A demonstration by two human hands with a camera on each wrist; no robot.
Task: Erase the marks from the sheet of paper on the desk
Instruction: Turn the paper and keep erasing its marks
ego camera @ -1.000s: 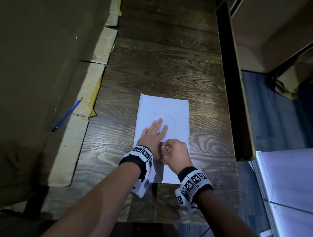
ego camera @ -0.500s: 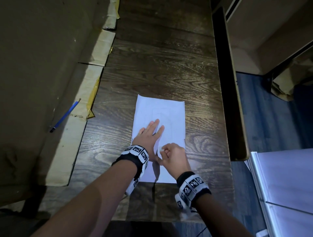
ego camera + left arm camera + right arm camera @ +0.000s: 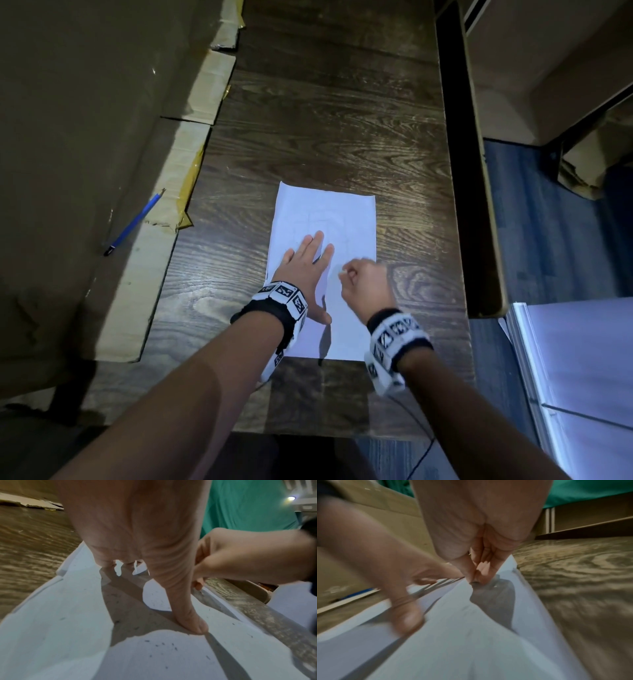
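Observation:
A white sheet of paper (image 3: 325,219) with faint pencil lines lies on the dark wooden desk (image 3: 325,120). My left hand (image 3: 306,265) lies flat on the sheet, fingers straight, thumb (image 3: 190,623) pressed to the paper (image 3: 51,628). My right hand (image 3: 364,282) sits at the sheet's right edge, fingers curled. Its fingertips (image 3: 475,579) pinch a small eraser (image 3: 342,272) against the paper (image 3: 471,649); the eraser is mostly hidden. Dark eraser crumbs (image 3: 161,644) dot the sheet near my left thumb.
A blue pencil (image 3: 135,222) lies on flattened cardboard (image 3: 144,274) left of the desk. A dark upright panel (image 3: 459,154) runs along the desk's right edge. A white cabinet (image 3: 582,377) stands at the lower right, over a blue floor.
My right hand has slid right, from beside my left thumb to the sheet's right edge, still pinching the eraser. My left hand stays flat on the paper.

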